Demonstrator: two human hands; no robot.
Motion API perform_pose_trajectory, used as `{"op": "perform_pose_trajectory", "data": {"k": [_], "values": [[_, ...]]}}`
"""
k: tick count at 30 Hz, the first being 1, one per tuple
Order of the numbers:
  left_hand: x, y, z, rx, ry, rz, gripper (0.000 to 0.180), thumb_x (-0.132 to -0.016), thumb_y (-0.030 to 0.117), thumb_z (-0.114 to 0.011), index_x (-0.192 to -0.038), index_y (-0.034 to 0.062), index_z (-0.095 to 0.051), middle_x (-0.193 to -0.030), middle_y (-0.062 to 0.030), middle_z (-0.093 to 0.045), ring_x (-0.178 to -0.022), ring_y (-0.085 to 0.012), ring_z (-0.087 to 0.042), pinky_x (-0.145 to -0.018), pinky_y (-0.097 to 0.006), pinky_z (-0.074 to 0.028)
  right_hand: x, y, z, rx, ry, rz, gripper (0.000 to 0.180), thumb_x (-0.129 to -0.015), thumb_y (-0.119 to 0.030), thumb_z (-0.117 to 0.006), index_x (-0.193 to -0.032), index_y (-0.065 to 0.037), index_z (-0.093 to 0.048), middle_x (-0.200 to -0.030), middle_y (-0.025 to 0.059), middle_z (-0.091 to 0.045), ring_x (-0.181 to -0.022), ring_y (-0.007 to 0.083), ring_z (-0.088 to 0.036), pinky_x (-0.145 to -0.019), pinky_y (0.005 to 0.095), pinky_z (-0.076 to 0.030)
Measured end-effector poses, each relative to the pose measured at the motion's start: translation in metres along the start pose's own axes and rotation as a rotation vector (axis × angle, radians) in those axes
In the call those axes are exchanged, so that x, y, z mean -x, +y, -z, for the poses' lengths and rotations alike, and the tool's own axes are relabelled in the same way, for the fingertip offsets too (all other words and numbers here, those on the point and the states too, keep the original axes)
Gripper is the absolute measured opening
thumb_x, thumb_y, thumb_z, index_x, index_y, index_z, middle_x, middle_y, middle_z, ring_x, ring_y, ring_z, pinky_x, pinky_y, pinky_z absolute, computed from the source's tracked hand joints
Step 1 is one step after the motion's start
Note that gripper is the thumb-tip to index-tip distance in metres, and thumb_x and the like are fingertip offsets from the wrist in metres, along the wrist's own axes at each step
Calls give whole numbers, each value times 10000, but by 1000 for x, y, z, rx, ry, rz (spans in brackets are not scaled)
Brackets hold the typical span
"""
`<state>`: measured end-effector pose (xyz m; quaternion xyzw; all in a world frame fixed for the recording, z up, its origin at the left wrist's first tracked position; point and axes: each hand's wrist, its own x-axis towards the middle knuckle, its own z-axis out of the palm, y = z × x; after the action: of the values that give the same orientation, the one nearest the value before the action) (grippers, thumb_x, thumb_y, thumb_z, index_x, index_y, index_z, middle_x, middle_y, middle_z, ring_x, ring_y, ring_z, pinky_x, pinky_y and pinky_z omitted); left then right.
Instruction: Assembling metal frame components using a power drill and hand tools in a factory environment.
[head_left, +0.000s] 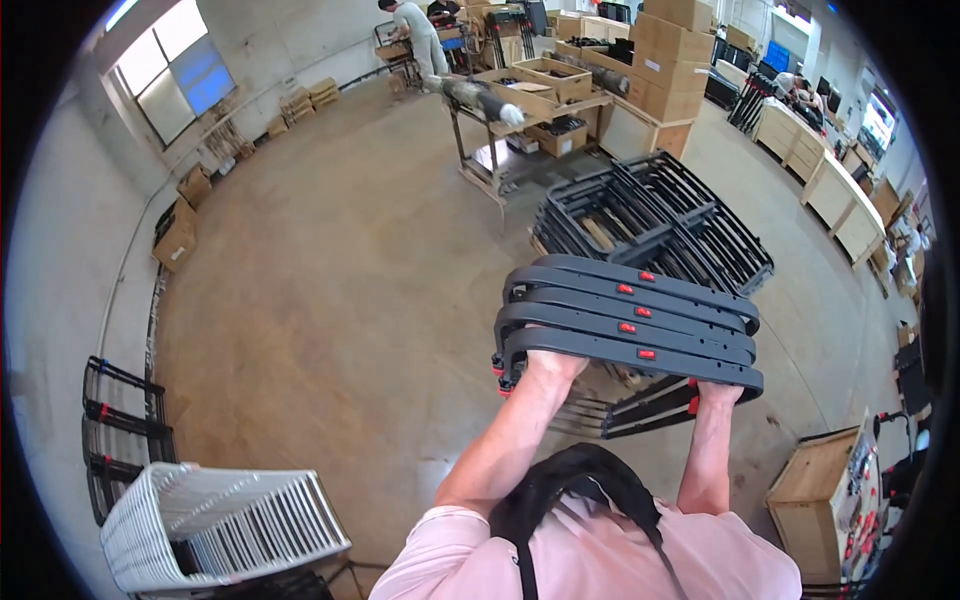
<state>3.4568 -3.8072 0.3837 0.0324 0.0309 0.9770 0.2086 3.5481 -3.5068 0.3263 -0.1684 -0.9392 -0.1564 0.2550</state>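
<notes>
Held out in front of me is a stack of several dark grey metal frames (630, 325) with rounded corners and small red clips along their sides. My left hand (555, 366) grips the stack from below near its left end. At the lower right corner, my right hand (718, 393) grips it too. The frames hide most of the fingers of both hands. Just beyond the held stack, a pile of black tubular frames (655, 215) lies low over the floor. More dark bars with red parts (650, 408) show beneath the held frames, between my forearms.
White slatted frames (235, 520) stand at the lower left, beside black frames (125, 435) by the wall. Far ahead are a worktable (480, 160), stacked cardboard boxes (670, 65) and a person (415, 35). A wooden crate (815, 490) is at the right.
</notes>
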Motion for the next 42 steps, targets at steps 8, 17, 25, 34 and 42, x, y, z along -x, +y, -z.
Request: {"op": "perform_pose_trajectory", "data": {"k": [8,17,25,34,42], "values": [[-123,225,20,-51,45,4,398,-1025,403,-511,-1280,122,-633,-1297,-72,-665,-1212,-275,-626,-1080,-452,-496,-112,-208,-43,-201,-167,-135,467,-1033,-352,-486,-1415,-95,-566,-1443,107,-599,-1323,258,-562,-1128,408,-437],[-280,459,109,-212,-295,-80,355,-1022,379,-484,-1227,125,-623,-1227,-51,-665,-1147,-242,-642,-1015,-428,-526,-247,-442,-114,-626,82,-80,502,-1043,-360,-403,-1435,-88,-562,-1487,110,-570,-1353,272,-541,-1171,423,-401],[-439,670,84,-166,168,149,445,-1027,440,-452,-1297,132,-624,-1328,-77,-649,-1228,-282,-610,-1086,-474,-483,-407,-654,-81,-97,-333,-194,510,-1038,-375,-418,-1440,-89,-548,-1491,112,-561,-1358,276,-525,-1172,419,-382],[-637,836,99,-312,15,291,476,-1025,421,-473,-1304,65,-622,-1302,-132,-669,-1165,-314,-664,-1013,-473,-550,-524,-817,-178,261,-86,-217,506,-1046,-397,-392,-1417,-89,-544,-1444,91,-589,-1325,273,-541,-1147,428,-405],[-808,945,130,-506,-100,265,467,-1031,390,-485,-1324,48,-606,-1310,-148,-663,-1163,-317,-668,-1007,-457,-562,-651,-941,-271,359,-102,-288,473,-1054,-398,-384,-1391,-126,-575,-1424,68,-601,-1320,269,-539,-1161,425,-394]]}}
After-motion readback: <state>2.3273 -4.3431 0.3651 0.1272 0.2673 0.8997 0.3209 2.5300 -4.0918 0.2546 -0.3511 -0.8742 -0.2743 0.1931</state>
